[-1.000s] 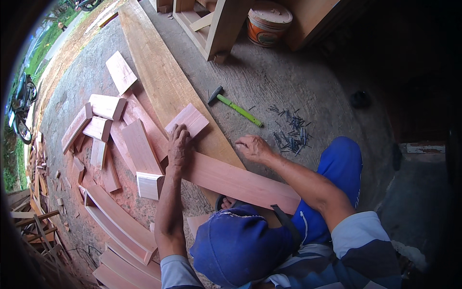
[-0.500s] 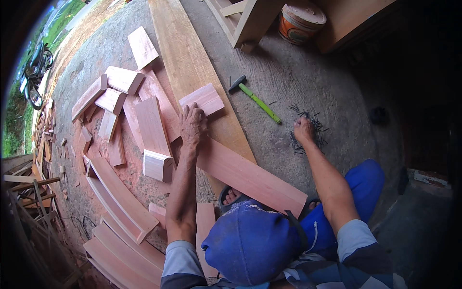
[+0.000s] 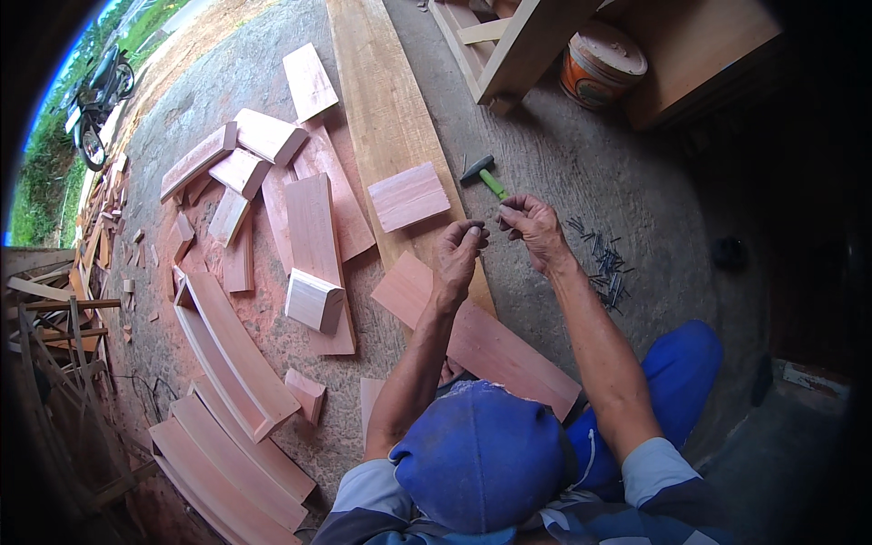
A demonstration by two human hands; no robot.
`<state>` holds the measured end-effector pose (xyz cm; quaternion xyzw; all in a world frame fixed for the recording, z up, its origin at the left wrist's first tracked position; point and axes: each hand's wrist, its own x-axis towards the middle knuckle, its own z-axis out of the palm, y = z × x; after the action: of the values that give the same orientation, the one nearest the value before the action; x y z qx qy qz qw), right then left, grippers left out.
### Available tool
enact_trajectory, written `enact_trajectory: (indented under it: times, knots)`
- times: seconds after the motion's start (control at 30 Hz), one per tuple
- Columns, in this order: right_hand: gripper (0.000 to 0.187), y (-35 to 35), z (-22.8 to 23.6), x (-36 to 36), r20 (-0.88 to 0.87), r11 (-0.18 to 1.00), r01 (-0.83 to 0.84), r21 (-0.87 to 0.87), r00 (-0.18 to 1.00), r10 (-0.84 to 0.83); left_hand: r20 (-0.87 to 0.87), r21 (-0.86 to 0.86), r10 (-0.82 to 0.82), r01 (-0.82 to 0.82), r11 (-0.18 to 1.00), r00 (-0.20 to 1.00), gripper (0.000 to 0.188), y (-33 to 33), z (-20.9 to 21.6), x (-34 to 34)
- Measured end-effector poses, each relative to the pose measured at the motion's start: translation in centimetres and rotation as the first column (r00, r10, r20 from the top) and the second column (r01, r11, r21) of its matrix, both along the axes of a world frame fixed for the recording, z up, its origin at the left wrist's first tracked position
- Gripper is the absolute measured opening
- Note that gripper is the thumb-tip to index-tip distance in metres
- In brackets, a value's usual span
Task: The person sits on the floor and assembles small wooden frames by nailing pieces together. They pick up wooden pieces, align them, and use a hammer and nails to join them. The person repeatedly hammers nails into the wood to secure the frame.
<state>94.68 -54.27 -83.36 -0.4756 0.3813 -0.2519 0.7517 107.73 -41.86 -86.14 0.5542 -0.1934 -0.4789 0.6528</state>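
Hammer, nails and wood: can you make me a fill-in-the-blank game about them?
The hammer has a handle coloured ____.
The scattered nails lie nearer the right hand than the ____ hand.
The short pink piece and the long plank under it are both made of ____.
Missing words: green; left; wood.

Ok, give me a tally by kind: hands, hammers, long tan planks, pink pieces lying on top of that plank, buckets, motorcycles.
Hands: 2 (left hand, right hand)
Hammer: 1
Long tan plank: 1
Pink pieces on it: 2 (short piece, long board)
Bucket: 1
Motorcycle: 1
Total: 8
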Motion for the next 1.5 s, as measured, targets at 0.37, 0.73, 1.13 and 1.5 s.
enact_trajectory:
  times: [0.37, 0.73, 1.13, 1.5]
  knots:
    - [0.023, 1.4, -4.4, 2.2, -0.249, 0.927, -0.117, -0.356, 0.968, 0.027, 0.463, 0.068, -0.035, 0.003, 0.998, 0.886, 0.015, 0.5, -0.8, 5.2]
    - [0.046, -3.6, -10.2, -1.2, -0.829, 0.675, -0.574, -0.464, 0.550, -0.101, 0.850, -0.108, 0.124, -0.061, 0.992, 0.512, 0.011, -3.4, -6.9, 10.9]
    - [0.040, 1.7, 1.4, 2.1, -0.407, 0.721, -0.253, -0.646, 0.912, -0.045, 0.952, -0.080, 0.115, -0.129, 0.988, 0.285, 0.015, -3.5, -8.1, 10.8]
    - [0.034, 4.2, 3.8, 1.1, -0.571, 0.792, -0.436, -0.428, 0.810, 0.138, 0.956, -0.058, 0.095, -0.141, 0.988, 0.278, 0.017, -2.6, -8.3, 10.9]
